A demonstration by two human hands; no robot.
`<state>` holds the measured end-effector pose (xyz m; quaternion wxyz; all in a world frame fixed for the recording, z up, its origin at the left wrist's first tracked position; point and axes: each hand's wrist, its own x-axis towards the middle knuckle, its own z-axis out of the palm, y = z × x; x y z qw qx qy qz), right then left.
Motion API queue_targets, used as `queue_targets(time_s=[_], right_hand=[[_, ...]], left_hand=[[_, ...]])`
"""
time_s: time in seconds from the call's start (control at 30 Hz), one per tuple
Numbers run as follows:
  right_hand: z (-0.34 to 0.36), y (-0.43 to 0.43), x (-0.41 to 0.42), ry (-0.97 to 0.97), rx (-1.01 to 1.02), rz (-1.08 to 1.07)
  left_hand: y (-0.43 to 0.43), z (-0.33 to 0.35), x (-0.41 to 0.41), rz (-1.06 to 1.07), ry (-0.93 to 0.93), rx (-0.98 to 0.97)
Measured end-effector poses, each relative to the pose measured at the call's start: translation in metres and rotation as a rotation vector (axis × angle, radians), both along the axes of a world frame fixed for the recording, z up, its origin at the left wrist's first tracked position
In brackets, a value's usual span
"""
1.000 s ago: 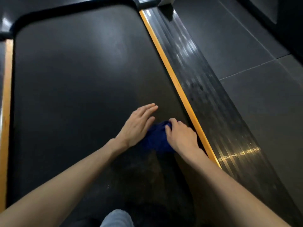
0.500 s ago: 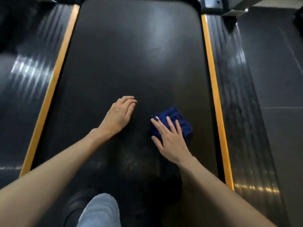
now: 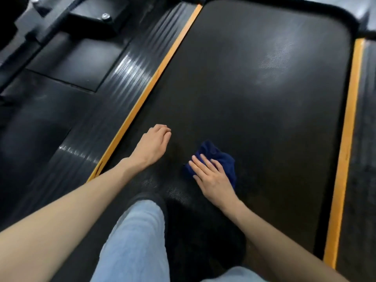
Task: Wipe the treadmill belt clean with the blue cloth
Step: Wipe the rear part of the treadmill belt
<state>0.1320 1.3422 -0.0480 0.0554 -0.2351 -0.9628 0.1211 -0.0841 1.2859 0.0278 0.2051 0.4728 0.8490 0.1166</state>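
The black treadmill belt [image 3: 254, 102] fills the middle of the head view, with an orange stripe along each side. A crumpled blue cloth [image 3: 220, 157] lies on the belt near its middle. My right hand [image 3: 211, 178] rests flat on the cloth with fingers spread, pressing it down; part of the cloth is hidden under the palm. My left hand [image 3: 153, 144] leans on the bare belt close to the left orange stripe [image 3: 146, 90], fingers curled under, holding nothing.
Ribbed black side rails [image 3: 114, 84] run outside both orange stripes; the right stripe [image 3: 345, 143] is near the frame's edge. A black machine base with bolts [image 3: 95, 15] stands at the upper left. My knees in light blue jeans [image 3: 138, 237] are over the near belt.
The view has swung to the left. My right hand has slid the cloth from the right edge of the belt toward its middle. My left hand has curled its fingers.
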Motion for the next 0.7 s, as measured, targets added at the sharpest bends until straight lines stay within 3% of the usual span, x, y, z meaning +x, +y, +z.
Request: queue_targets(time_s=[0.1, 0.2, 0.37, 0.47, 0.53, 0.57, 0.63, 0.7], right_hand=[[-0.002, 0.026, 0.011, -0.063, 0.136, 0.049], [0.0, 0.049, 0.029, -0.17, 0.089, -0.062], [-0.008, 0.002, -0.012, 0.09, -0.017, -0.344], [-0.018, -0.073, -0.034, 0.104, 0.014, 0.076], [-0.018, -0.065, -0.026, 0.088, 0.066, 0.387], [-0.021, -0.045, -0.023, 0.097, 0.109, 0.421], [-0.022, 0.002, -0.016, 0.078, 0.18, 0.237], [-0.017, 0.039, -0.017, 0.062, 0.094, -0.1]], left_hand=[[-0.009, 0.012, -0.009, 0.087, 0.036, -0.042], [-0.025, 0.011, -0.019, 0.165, 0.058, -0.057], [-0.052, -0.013, -0.039, 0.238, 0.126, 0.002], [-0.076, -0.027, -0.05, 0.341, 0.198, 0.012], [-0.091, -0.033, -0.054, 0.381, 0.246, -0.009], [-0.098, -0.035, -0.054, 0.363, 0.262, -0.026], [-0.106, -0.038, -0.059, 0.294, 0.262, -0.017], [-0.111, -0.038, -0.072, 0.282, 0.231, 0.022]])
